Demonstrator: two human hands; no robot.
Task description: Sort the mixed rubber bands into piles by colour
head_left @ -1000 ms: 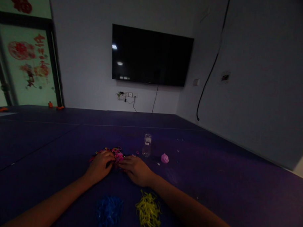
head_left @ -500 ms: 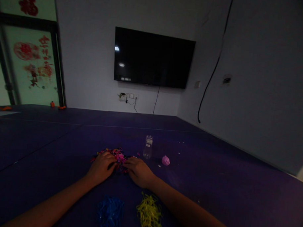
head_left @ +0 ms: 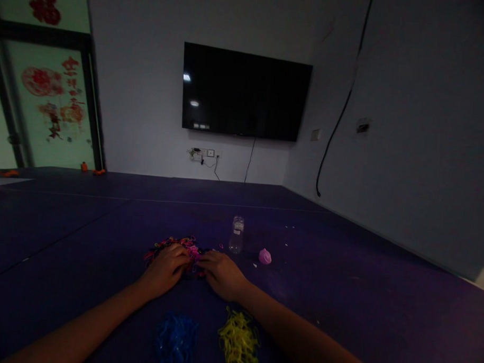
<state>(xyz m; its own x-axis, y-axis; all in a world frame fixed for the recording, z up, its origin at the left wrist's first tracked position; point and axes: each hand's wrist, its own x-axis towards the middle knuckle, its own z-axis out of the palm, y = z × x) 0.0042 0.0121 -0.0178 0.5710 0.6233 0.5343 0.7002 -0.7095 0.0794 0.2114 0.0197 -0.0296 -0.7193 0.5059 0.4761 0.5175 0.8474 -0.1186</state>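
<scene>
- Rests left hand point(head_left: 166, 266), curled, on mixed bands point(head_left: 192, 248), well short of surface point(head_left: 84, 260) far edge; cannot tell grip.
- Has blue bands point(head_left: 176, 338) nearer the body.
- Touches mixed bands with right hand point(head_left: 223, 273), bent; cannot tell grip.
- Has upright bottle point(head_left: 236, 238) beyond, yellow bands point(head_left: 238, 340) nearer.

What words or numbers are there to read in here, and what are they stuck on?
"福": the big red sign on the glass pane above the door.
Smaller red writing on the door: too blurred to read.
White label on the clear bottle: too small to read.
No numbers can be made out.
</scene>
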